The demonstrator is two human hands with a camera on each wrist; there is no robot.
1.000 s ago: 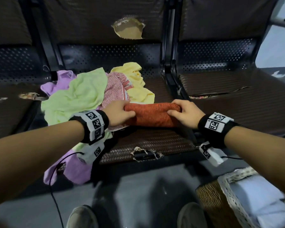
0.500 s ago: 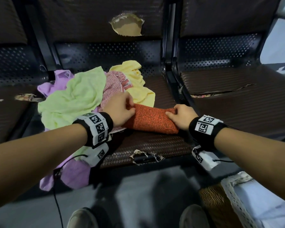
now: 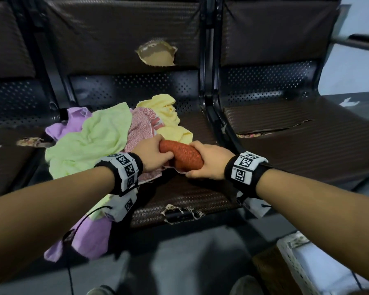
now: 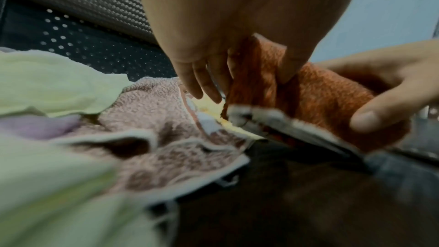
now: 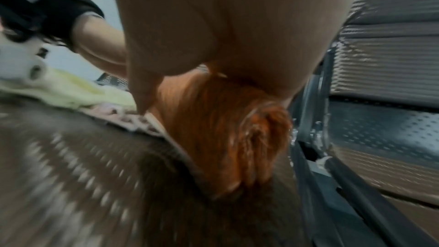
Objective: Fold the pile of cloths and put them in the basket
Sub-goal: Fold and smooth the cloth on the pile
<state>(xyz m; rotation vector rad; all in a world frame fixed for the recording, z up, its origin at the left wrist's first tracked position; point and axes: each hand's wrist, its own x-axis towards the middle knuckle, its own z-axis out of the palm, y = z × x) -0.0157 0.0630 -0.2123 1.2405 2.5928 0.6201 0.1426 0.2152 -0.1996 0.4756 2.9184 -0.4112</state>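
Observation:
A folded orange cloth (image 3: 180,154) is held just above the brown bench seat (image 3: 179,196). My left hand (image 3: 152,153) grips its left end and my right hand (image 3: 205,160) grips its right end. In the left wrist view the left thumb and fingers pinch the orange cloth (image 4: 308,100), and the right hand (image 4: 385,89) curls round it. The right wrist view shows the orange cloth (image 5: 218,134) hanging under my palm. Behind lies the pile: a green cloth (image 3: 90,141), a pink patterned cloth (image 3: 140,128), a yellow cloth (image 3: 168,116) and a purple cloth (image 3: 73,122).
A wicker basket with a white lace rim (image 3: 290,258) stands on the floor at the lower right, with pale fabric inside. The backrest has a torn hole (image 3: 157,53). The seat's front edge is torn (image 3: 179,211). An empty seat (image 3: 296,141) lies to the right.
Both hands have drawn together, folding the orange cloth shorter. The cloth has shifted slightly left and lifted off the seat, and the view moved closer.

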